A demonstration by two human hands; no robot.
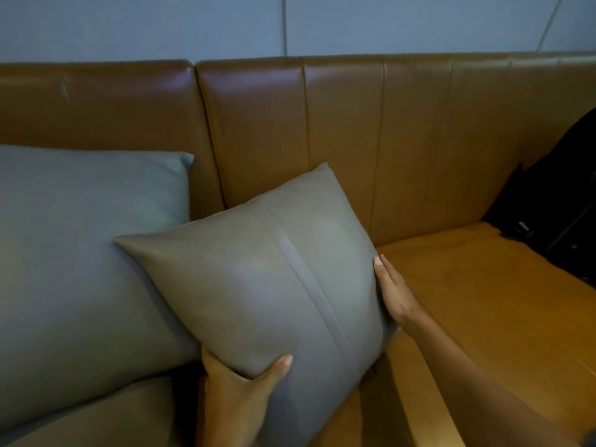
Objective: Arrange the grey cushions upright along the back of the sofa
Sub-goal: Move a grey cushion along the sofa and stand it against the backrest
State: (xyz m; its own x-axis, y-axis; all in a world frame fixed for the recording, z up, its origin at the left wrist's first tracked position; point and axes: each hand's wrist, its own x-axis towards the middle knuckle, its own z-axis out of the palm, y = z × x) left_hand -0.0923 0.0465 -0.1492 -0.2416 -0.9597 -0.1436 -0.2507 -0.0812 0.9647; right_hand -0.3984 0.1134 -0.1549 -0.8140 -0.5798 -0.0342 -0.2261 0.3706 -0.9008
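Wall (145, 24): pale blue-grey panels behind the seating, split by thin vertical seams — one near the middle, one slanting at far right.
Black bag (561, 201): dark, at the right edge, resting on the seat — details hard to make out.

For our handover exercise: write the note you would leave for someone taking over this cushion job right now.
Left hand: gripping the lower edge of the smaller grey cushion.
Right hand: flat against that cushion's right edge.
That cushion is tilted, its top corner near the sofa back, overlapping the large grey cushion on the left.
Done: large cushion stands by the back.
Left: straighten the smaller one upright against the back, then release.
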